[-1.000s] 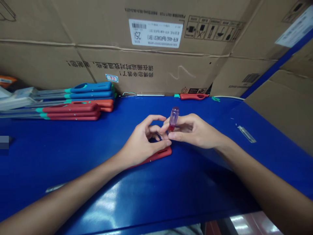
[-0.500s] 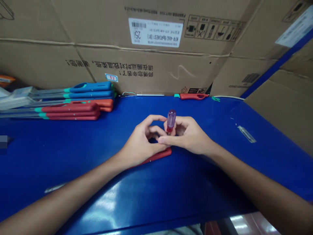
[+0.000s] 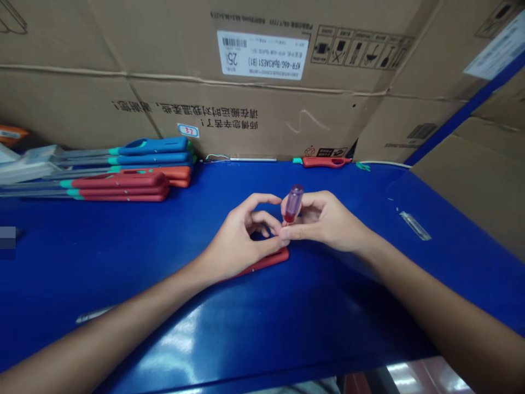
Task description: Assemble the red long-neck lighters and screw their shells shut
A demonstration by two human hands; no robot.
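Observation:
My right hand [image 3: 324,221] is closed around a small screwdriver [image 3: 294,203] with a clear purple handle and a red collar. Its handle points up and leans slightly right; the tip is hidden by my fingers. Beside it, my left hand [image 3: 241,235] is curled, with thumb and fingers drawn together at the screwdriver's lower end. Whatever those fingertips pinch cannot be made out. Under the left hand lies a red lighter-like handle [image 3: 266,261] on the blue table [image 3: 246,328], its other end covered by the hand and forearm.
Long-necked lighters with blue handles [image 3: 151,145], orange and red handles [image 3: 123,194] are stacked at left. Another red lighter [image 3: 324,162] lies against the cardboard wall [image 3: 279,115]. A small clear plastic piece [image 3: 415,225] is at right, another clear piece [image 3: 96,313] near my left forearm.
My right hand has shifted slightly right with the screwdriver, whose handle now tilts more to the right. My left hand has barely moved.

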